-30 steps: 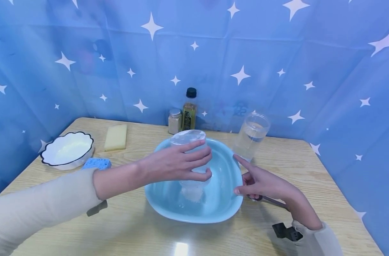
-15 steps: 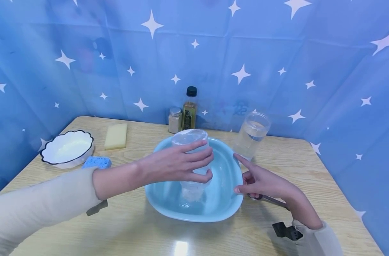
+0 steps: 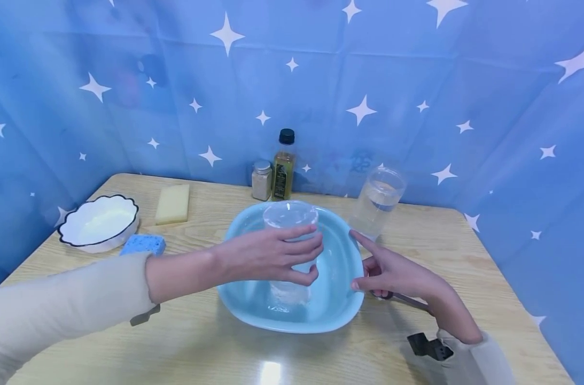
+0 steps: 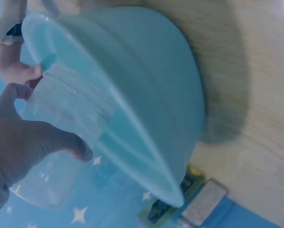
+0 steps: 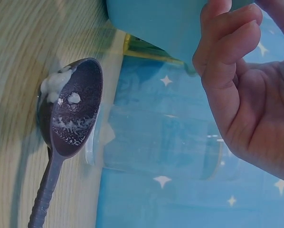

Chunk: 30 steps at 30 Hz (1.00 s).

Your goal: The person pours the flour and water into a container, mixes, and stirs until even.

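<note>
My left hand (image 3: 274, 254) grips a clear jar (image 3: 292, 214) above and inside the light-blue basin (image 3: 234, 310). In the left wrist view the jar (image 4: 71, 104) has its ridged neck end toward the basin (image 4: 151, 61), while its flat base points away. Whitish residue clouds its walls. My right hand (image 3: 397, 275) holds the basin's right rim, thumb on the near side and index finger stretched along the edge. Beneath that hand lies a dark spoon (image 5: 78, 109) with white paste on its bowl.
A clear jar of water (image 3: 378, 203) stands behind the right hand. At the back are an oil bottle (image 3: 283, 179) and a small shaker jar (image 3: 261, 182). Leftward lie a yellow sponge (image 3: 172, 204), a blue sponge (image 3: 143, 244) and a white scalloped bowl (image 3: 99, 222).
My left hand and the jar have shifted slightly right and nearer, with the jar's tilt a little different. The right hand stays on the basin's rim.
</note>
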### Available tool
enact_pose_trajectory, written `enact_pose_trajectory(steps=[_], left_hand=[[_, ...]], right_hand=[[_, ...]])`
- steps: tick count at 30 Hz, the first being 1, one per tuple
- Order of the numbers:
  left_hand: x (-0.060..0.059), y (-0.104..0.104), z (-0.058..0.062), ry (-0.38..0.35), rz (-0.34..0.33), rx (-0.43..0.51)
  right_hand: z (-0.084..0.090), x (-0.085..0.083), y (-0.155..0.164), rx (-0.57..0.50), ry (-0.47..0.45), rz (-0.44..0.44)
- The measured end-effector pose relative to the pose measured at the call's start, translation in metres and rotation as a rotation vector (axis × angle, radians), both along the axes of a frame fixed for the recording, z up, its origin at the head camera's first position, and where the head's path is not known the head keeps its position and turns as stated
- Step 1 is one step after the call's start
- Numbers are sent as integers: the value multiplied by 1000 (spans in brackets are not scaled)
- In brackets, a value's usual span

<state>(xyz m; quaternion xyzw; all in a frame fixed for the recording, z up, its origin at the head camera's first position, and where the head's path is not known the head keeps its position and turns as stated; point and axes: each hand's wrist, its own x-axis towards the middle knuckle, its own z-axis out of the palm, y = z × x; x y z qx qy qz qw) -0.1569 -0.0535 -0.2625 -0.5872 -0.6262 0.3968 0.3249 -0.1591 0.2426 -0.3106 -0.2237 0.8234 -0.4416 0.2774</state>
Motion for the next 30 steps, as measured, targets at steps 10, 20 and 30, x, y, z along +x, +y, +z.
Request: enact_pose_trajectory(steps=[10, 20, 30], left_hand=[[1, -4, 3, 4, 8, 44], [1, -10, -4, -34, 36, 21], [-1, -12, -2, -30, 26, 65]], right_hand=[[0, 0, -1, 4, 3, -1], [-2, -3, -5, -14, 12, 21], [-2, -2, -1, 6, 14, 8]])
